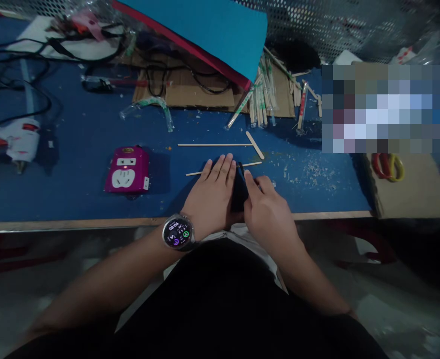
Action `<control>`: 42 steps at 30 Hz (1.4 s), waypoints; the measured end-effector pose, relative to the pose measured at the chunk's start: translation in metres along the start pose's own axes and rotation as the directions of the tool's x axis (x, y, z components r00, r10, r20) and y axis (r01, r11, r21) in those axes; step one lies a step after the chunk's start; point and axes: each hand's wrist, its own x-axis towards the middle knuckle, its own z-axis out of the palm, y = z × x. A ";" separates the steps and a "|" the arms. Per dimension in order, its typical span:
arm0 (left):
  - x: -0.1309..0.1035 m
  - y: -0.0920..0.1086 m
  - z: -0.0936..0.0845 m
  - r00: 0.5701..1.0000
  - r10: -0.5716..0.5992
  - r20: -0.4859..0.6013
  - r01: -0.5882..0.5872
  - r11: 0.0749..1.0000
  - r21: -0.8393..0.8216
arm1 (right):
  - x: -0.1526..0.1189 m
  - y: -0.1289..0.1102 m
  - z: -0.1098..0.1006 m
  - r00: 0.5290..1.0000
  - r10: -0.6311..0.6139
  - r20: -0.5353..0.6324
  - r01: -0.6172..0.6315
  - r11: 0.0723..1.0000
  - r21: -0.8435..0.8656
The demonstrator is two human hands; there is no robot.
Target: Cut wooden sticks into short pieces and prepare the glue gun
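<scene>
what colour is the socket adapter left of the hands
The socket adapter is magenta with white socket faces, in the head view.

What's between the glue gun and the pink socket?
A small white scrap on the blue tabletop, shown in the head view.

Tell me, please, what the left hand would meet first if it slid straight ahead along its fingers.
Probably the upper thin stick, lying crosswise beyond the fingers of the left hand, though depth is unclear.
</scene>
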 end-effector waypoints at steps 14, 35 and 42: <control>-0.002 -0.003 0.007 0.999 0.002 -0.039 -0.003 0.999 -0.042 | 0.015 -0.005 -0.001 1.000 0.011 0.017 -0.011 1.000 -0.024; 0.005 -0.005 -0.002 0.999 0.035 0.036 -0.035 0.999 0.017 | -0.003 -0.005 0.000 0.999 0.019 0.039 -0.018 0.999 -0.035; 0.006 -0.006 0.000 1.000 0.030 0.002 -0.029 0.999 -0.033 | 0.008 -0.009 -0.003 0.999 0.022 0.035 -0.021 0.999 -0.024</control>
